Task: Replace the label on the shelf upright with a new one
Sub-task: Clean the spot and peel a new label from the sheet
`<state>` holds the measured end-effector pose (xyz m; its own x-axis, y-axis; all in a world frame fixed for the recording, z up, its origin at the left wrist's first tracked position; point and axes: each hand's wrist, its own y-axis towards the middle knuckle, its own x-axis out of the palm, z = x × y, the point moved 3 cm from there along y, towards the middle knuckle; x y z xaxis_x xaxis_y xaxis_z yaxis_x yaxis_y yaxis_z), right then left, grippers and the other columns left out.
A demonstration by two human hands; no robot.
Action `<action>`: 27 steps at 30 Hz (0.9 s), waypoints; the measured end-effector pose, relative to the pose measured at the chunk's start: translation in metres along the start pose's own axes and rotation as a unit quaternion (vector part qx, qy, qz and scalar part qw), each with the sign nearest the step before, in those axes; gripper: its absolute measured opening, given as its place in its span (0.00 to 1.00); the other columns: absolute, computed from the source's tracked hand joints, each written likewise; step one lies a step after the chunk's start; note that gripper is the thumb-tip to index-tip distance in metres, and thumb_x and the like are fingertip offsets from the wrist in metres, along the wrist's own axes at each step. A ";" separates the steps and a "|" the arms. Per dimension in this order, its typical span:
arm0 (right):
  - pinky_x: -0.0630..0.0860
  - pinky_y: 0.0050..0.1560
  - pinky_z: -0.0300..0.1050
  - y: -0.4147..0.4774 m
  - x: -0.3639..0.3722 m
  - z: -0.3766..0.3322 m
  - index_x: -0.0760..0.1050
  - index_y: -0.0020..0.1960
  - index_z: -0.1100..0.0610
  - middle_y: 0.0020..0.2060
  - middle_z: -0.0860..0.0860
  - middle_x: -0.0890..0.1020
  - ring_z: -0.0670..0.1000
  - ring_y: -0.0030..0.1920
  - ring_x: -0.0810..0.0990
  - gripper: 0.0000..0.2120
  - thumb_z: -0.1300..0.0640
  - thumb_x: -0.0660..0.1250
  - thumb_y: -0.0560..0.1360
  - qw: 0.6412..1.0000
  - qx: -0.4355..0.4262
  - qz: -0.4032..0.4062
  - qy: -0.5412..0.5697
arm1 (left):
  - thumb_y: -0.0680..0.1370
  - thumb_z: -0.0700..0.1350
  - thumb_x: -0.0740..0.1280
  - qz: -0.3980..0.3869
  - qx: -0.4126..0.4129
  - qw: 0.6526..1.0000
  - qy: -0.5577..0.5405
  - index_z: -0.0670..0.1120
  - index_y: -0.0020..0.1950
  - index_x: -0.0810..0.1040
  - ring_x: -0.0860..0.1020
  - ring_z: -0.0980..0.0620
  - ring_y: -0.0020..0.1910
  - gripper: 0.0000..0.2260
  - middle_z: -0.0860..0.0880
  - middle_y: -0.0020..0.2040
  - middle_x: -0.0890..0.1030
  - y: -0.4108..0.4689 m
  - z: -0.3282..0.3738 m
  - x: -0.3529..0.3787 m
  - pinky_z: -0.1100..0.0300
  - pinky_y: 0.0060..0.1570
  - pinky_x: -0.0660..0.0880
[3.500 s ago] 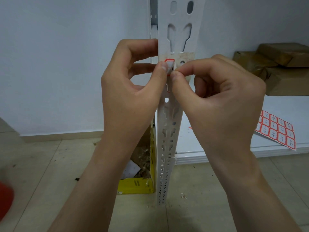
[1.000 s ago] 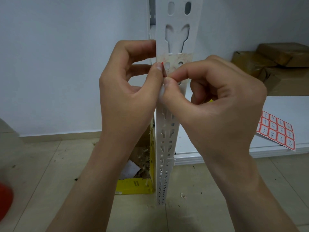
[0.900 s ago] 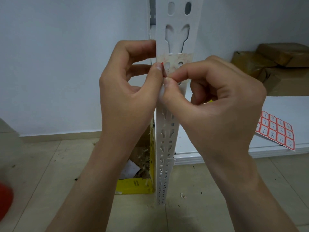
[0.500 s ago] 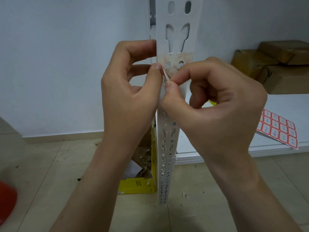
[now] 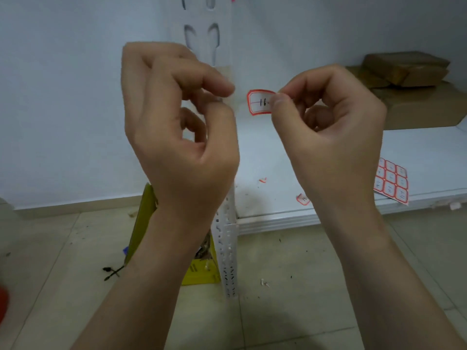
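Note:
A white perforated shelf upright [image 5: 228, 261] rises through the middle of the view, mostly hidden behind my left hand. My right hand [image 5: 328, 137] pinches a small white label with a red border and black handwriting [image 5: 260, 102] between thumb and forefinger, held in the air to the right of the upright. My left hand [image 5: 182, 127] is in front of the upright with its fingers curled loosely and nothing visible in them. A yellowish patch of old glue [image 5: 226, 69] shows on the upright above my left fingers.
A sheet of red-bordered labels [image 5: 391, 181] lies on the white shelf board [image 5: 278, 215] at the right. Torn label scraps [image 5: 302, 199] lie on the board. Brown parcels [image 5: 409, 79] are stacked at the back right. A yellow box [image 5: 199, 271] stands on the floor beside the upright.
The label has come off the upright and my right hand has carried it to the right. My left hand has let go and drawn back; the view has shifted.

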<state>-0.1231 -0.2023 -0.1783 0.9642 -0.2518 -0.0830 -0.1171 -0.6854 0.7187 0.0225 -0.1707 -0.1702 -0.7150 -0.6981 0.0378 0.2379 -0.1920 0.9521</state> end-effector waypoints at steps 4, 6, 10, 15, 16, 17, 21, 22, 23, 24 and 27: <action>0.66 0.33 0.33 0.005 -0.037 0.018 0.77 0.43 0.52 0.34 0.48 0.79 0.43 0.29 0.71 0.06 0.58 0.71 0.78 0.998 0.026 -0.018 -0.055 | 0.71 0.25 0.61 -0.042 0.040 0.998 -0.032 0.36 0.39 0.81 0.75 0.49 0.40 0.11 0.41 0.41 0.76 -0.015 0.026 0.034 0.62 0.33 0.67; 0.67 0.34 0.36 0.005 -0.056 0.034 0.77 0.44 0.51 0.36 0.48 0.80 0.43 0.29 0.72 0.05 0.53 0.72 0.77 0.994 0.050 -0.026 -0.095 | 0.72 0.24 0.63 -0.080 0.004 0.995 -0.054 0.37 0.39 0.81 0.75 0.49 0.40 0.11 0.40 0.41 0.78 -0.026 0.033 0.055 0.64 0.31 0.66; 0.68 0.36 0.43 -0.001 -0.092 0.073 0.78 0.43 0.47 0.36 0.46 0.81 0.44 0.29 0.72 0.09 0.43 0.71 0.71 0.979 0.118 -0.046 -0.158 | 0.73 0.26 0.67 -0.165 -0.125 0.975 -0.087 0.38 0.40 0.82 0.78 0.60 0.42 0.09 0.47 0.45 0.78 -0.053 0.033 0.096 0.75 0.37 0.67; 0.72 0.40 0.45 -0.013 -0.127 0.131 0.79 0.43 0.49 0.36 0.45 0.82 0.43 0.35 0.76 0.10 0.47 0.79 0.71 0.946 0.212 -0.088 -0.230 | 0.74 0.37 0.65 -0.284 -0.232 0.928 -0.067 0.47 0.42 0.83 0.82 0.58 0.45 0.09 0.51 0.50 0.82 -0.086 0.021 0.130 0.57 0.51 0.81; 0.72 0.41 0.46 -0.017 -0.131 0.142 0.78 0.42 0.49 0.37 0.45 0.82 0.43 0.38 0.77 0.11 0.47 0.79 0.71 0.937 0.229 -0.102 -0.242 | 0.74 0.38 0.65 -0.310 -0.249 0.916 -0.054 0.50 0.42 0.83 0.82 0.56 0.45 0.09 0.51 0.52 0.82 -0.091 0.018 0.136 0.54 0.53 0.81; 0.72 0.42 0.46 -0.021 -0.133 0.152 0.78 0.42 0.48 0.37 0.45 0.82 0.43 0.39 0.78 0.11 0.48 0.79 0.71 0.929 0.245 -0.116 -0.252 | 0.75 0.38 0.65 -0.335 -0.265 0.903 -0.044 0.52 0.43 0.83 0.83 0.56 0.46 0.10 0.51 0.54 0.82 -0.096 0.015 0.140 0.53 0.54 0.81; 0.72 0.40 0.45 -0.032 -0.132 0.177 0.76 0.41 0.47 0.37 0.43 0.81 0.46 0.41 0.80 0.12 0.47 0.80 0.71 0.903 0.276 -0.158 -0.290 | 0.77 0.34 0.67 -0.388 -0.293 0.873 -0.035 0.53 0.45 0.83 0.82 0.56 0.50 0.14 0.55 0.57 0.79 -0.113 0.011 0.153 0.54 0.44 0.80; 0.73 0.40 0.44 -0.033 -0.130 0.179 0.76 0.41 0.47 0.37 0.43 0.81 0.46 0.41 0.80 0.12 0.48 0.80 0.71 0.898 0.279 -0.167 -0.295 | 0.77 0.33 0.67 -0.391 -0.292 0.872 -0.038 0.52 0.45 0.83 0.81 0.56 0.50 0.14 0.55 0.57 0.79 -0.115 0.012 0.156 0.54 0.44 0.80; 0.73 0.40 0.45 -0.034 -0.128 0.181 0.77 0.41 0.48 0.37 0.44 0.81 0.47 0.41 0.81 0.12 0.48 0.79 0.71 0.895 0.280 -0.177 -0.298 | 0.77 0.33 0.67 -0.393 -0.290 0.872 -0.039 0.51 0.46 0.83 0.81 0.55 0.50 0.13 0.54 0.57 0.79 -0.117 0.012 0.158 0.53 0.48 0.81; 0.75 0.41 0.45 -0.034 -0.126 0.182 0.77 0.42 0.48 0.37 0.44 0.81 0.48 0.41 0.81 0.11 0.49 0.79 0.71 0.893 0.279 -0.185 -0.301 | 0.77 0.33 0.67 -0.394 -0.289 0.872 -0.039 0.51 0.46 0.84 0.81 0.55 0.50 0.13 0.53 0.59 0.80 -0.118 0.011 0.159 0.52 0.53 0.81; 0.78 0.44 0.49 -0.036 -0.121 0.186 0.76 0.42 0.48 0.38 0.44 0.81 0.50 0.42 0.82 0.11 0.49 0.79 0.71 0.884 0.283 -0.205 -0.309 | 0.78 0.34 0.67 -0.402 -0.297 0.866 -0.030 0.52 0.47 0.83 0.81 0.55 0.51 0.13 0.53 0.61 0.79 -0.121 0.007 0.161 0.52 0.54 0.81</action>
<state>-0.2798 -0.2746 -0.3228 0.6598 -0.1078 -0.7437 -0.0566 -0.9940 0.0939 -0.1263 -0.2548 -0.2774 -0.8351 -0.1410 -0.5317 -0.0686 -0.9323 0.3550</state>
